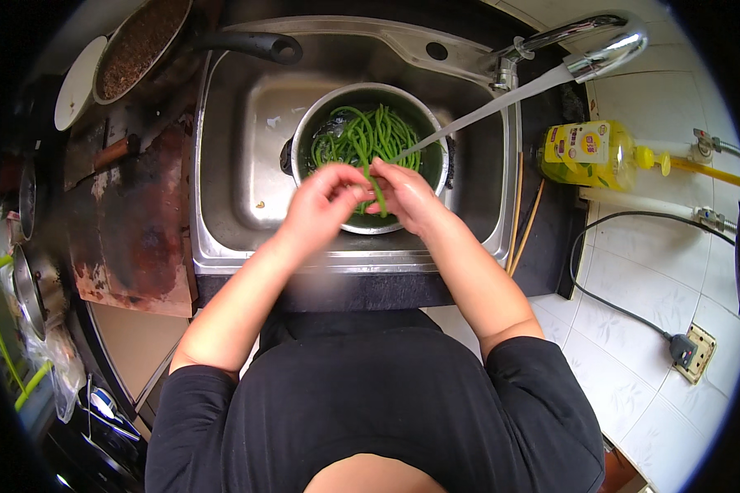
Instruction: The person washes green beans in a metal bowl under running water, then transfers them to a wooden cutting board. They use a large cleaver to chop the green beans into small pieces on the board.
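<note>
A round metal pot (302, 135) stands in the sink, holding water and a heap of long green beans (355, 138). Above its near side, my right hand (409, 197) grips one green bean (379, 197) between thumb and fingers. My left hand (325, 204) is closed at the same bean, its fingertips pinched against it; motion slightly blurs this hand. A stream of water (489, 108) runs slantwise from the chrome faucet (612, 56) into the pot, just beyond my right hand.
The steel sink (259, 90) surrounds the pot. A pan handle (259, 45) reaches over its far left corner. Left lie a worn board (136, 238) and a cleaver with a wooden handle (117, 152). Right are chopsticks (518, 226) and a yellow soap bottle (588, 154).
</note>
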The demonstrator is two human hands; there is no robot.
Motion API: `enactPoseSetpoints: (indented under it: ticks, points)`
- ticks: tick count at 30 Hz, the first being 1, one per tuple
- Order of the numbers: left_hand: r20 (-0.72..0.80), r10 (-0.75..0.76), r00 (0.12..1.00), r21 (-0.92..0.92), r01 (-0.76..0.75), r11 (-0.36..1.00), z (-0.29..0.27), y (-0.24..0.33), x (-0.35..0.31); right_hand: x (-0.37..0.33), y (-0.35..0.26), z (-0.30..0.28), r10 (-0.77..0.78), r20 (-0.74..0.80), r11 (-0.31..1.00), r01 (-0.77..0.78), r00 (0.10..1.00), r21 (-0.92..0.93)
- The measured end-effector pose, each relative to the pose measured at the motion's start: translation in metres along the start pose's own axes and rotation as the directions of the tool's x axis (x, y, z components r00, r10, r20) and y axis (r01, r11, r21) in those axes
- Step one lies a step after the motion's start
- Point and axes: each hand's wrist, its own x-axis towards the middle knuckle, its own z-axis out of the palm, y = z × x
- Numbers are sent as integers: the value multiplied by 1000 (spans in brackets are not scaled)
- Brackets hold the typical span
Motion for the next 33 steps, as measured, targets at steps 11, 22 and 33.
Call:
enactPoseSetpoints:
  ticks: [11,22,33]
  points:
    - [69,18,997,609,-56,791,-47,-25,-38,-20,-35,-16,-150,45,933,127,988,336]
    - [-144,-249,958,-83,239,968,-114,-28,-39,-18,-34,-63,-209,-285,888,303,936,345]
    - [95,-293,951,-706,272,654,-44,-12,-25,-39,-13,-16,-230,-15,827,203,973,524]
